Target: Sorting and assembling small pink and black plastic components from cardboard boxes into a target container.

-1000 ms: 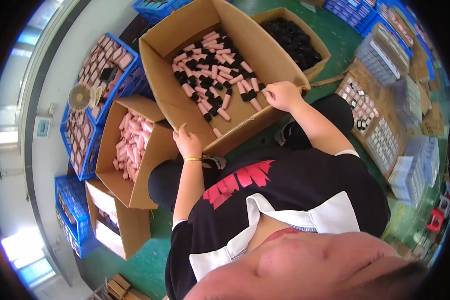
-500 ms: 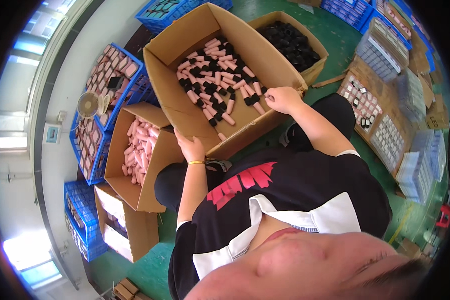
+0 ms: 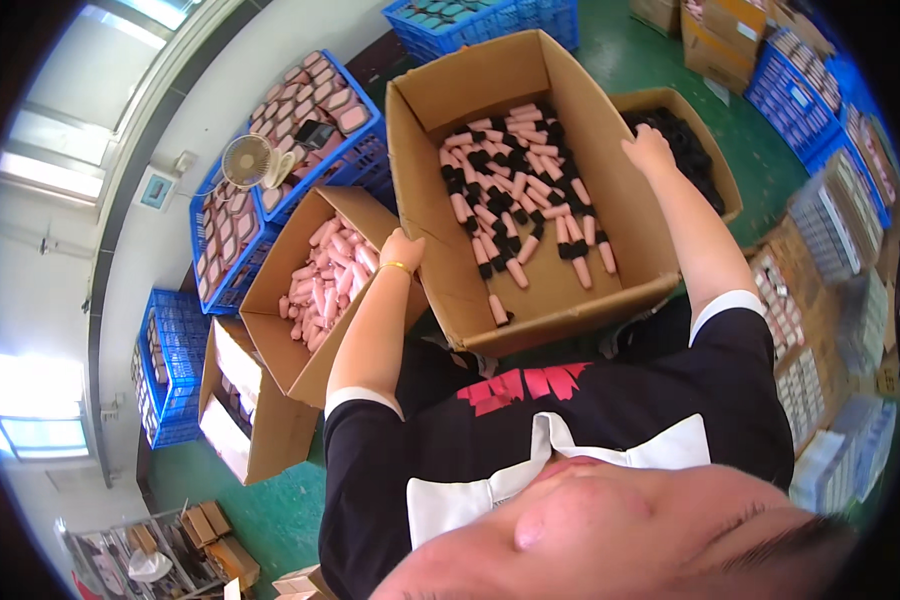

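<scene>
Both hands, left hand [image 3: 402, 250] and right hand [image 3: 648, 150], clasp opposite walls of the big brown cardboard box [image 3: 440, 235] of pink-and-black tubes [image 3: 518, 210] (likely heavy, walls flexing; bottom corners look safer)

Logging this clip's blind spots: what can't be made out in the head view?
- Left hand: fingers hidden behind the big box wall.
- Right hand: fingertips curl over the box's edge, grip unclear.
- Black parts box: partly blocked by the right arm.
- Right-side trays: bent and small near the rim.
</scene>
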The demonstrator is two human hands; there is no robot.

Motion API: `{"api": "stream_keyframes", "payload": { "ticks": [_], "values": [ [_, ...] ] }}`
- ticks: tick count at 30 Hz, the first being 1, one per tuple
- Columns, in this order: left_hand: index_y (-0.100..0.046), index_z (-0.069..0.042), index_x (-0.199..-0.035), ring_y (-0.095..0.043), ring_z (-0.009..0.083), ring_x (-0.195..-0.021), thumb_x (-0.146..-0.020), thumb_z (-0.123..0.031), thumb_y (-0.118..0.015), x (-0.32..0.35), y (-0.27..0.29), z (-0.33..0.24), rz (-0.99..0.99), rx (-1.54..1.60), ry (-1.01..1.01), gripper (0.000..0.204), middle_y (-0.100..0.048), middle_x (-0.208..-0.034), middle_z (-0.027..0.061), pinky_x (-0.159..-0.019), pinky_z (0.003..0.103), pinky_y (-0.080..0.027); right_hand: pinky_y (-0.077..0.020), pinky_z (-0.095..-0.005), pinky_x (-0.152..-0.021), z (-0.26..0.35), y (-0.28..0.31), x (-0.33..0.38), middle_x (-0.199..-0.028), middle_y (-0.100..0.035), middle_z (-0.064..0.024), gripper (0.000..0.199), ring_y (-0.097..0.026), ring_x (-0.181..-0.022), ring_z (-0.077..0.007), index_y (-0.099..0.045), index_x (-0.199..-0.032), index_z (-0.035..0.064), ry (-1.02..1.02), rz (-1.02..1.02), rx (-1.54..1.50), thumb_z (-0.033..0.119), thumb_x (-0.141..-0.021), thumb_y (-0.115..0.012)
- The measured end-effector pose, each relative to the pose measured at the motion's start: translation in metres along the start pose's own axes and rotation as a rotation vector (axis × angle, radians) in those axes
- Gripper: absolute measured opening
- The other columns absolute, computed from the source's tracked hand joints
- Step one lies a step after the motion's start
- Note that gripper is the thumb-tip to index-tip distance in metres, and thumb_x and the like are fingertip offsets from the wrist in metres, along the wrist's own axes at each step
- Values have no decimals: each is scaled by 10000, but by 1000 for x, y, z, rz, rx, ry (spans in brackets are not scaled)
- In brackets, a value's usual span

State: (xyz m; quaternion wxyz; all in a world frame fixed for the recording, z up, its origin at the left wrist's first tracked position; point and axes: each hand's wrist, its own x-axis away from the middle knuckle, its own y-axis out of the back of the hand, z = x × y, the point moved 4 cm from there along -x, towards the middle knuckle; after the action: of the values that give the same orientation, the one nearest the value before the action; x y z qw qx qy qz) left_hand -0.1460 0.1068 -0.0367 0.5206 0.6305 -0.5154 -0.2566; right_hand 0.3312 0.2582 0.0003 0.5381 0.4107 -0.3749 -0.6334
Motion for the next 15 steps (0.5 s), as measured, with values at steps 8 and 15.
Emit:
{"api": "stream_keyframes", "payload": {
  "ticks": [8, 15],
  "values": [
    [-582, 23, -1067, -563, 347, -1051, -739, -359, -552, -91, 25, -25, 75, 8, 36, 505, -607, -1065, 232, -912, 377, -436, -472, -426, -845, 1, -28, -71, -1035, -609, -239, 435, -595, -985, -351, -631, -1000, -14, -161, 289, 132, 338, -747, -606],
    [-662, 49, -877, -652, 252, -718, -793, -410, -520, -123, 31, -41, 434, -78, 86, 488, -653, -779, 160, -695, 346, -511, -491, -401, -793, -1, -46, -88, -993, -623, -224, 305, -617, -930, -361, -665, -966, 18, -231, 292, 143, 140, -721, -531]
  ]
}}
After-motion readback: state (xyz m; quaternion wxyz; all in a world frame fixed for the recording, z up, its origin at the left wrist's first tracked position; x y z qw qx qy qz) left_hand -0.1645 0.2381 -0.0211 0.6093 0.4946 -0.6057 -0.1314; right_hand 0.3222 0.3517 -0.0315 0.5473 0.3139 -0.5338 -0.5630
